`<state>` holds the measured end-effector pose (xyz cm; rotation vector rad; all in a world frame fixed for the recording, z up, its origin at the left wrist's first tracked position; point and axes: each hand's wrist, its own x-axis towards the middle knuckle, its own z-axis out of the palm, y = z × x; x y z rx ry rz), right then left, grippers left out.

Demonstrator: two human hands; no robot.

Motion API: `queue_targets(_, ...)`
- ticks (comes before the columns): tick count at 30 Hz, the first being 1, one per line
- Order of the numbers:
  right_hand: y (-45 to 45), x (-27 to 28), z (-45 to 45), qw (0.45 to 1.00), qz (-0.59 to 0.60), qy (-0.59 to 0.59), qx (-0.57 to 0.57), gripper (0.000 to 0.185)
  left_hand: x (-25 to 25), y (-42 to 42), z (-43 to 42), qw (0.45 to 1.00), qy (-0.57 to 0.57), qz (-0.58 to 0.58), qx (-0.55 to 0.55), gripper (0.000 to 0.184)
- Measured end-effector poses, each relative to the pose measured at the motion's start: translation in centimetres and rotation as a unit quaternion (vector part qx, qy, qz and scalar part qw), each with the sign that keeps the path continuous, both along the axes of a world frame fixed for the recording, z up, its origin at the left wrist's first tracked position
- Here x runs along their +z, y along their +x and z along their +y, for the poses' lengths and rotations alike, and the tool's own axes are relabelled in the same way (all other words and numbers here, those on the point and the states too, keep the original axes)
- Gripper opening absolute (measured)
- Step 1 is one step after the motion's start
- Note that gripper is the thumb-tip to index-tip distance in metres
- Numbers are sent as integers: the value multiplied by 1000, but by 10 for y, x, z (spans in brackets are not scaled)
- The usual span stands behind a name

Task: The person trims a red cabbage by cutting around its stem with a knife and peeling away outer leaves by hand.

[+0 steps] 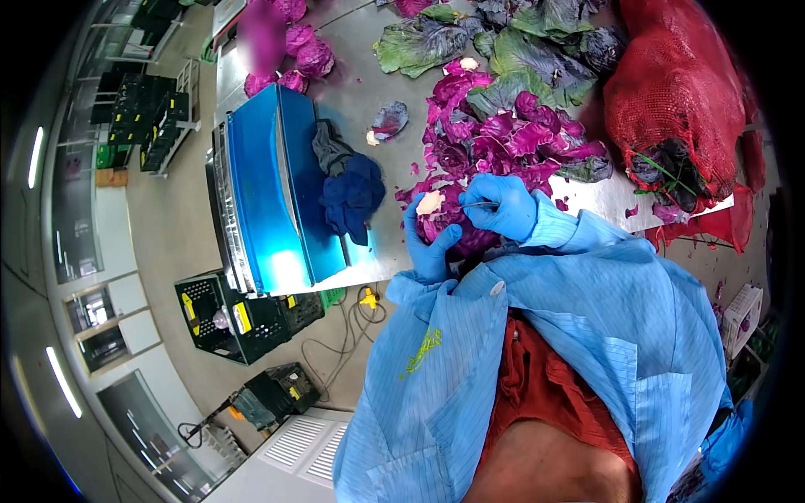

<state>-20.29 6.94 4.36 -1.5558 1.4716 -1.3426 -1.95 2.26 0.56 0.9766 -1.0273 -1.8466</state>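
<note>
A red cabbage (453, 220) with a pale cut stem end is gripped in my left hand (429, 250), which wears a blue glove, its thumb and fingers round the near side. My right hand (510, 211), gloved too, is closed on a small knife (478, 204). Its thin blade points left across the top of the cabbage; the handle is hidden in my fist. Just beyond lies a heap of torn purple cabbage leaves (503, 138). One loose leaf with a pale stem end (389, 121) rests apart on the metal table (386, 256).
Large green outer leaves (537, 63) lie at the back. A red mesh sack (671, 92) stands at the right. On the left are a blue metal box (272, 184), dark cloths (350, 197) and several trimmed cabbages (312, 57). Black crates (226, 314) and a cable (348, 335) are on the floor.
</note>
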Motion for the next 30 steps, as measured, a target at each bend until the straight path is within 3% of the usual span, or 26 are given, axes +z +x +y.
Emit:
queue_targets(3, -5, -4, -1, 998, -21, 38, 48, 22, -3, 1, -3, 995, 71, 63, -22, 75)
queue_targets(6, 0, 3, -3, 990, -123, 62, 11, 39, 4, -2, -3, 984, 132, 120, -14, 73)
queue_targets(7, 1, 5, -1, 989, -123, 76, 4, 56, 5, -3, -4, 983, 136, 125, -8, 73)
queue_targets(10, 2, 19, 5, 992, -1, 124, 31, 59, 4, -2, -5, 983, 139, 121, 13, 73)
queue_targets(11, 9, 4, 8, 997, 47, 66, 10, 61, 4, -2, -5, 984, 137, 116, 20, 73)
queue_targets(17, 22, 3, 15, 994, -43, 98, -28, 52, -10, -1, -5, 996, 61, 68, 24, 68)
queue_targets(26, 27, -10, 16, 994, -71, -25, -75, 37, 3, -3, -2, 994, 74, 76, 8, 70)
queue_targets(30, 31, -14, 16, 969, -224, 56, -88, 29, 6, -4, -2, 985, 128, 119, 12, 76)
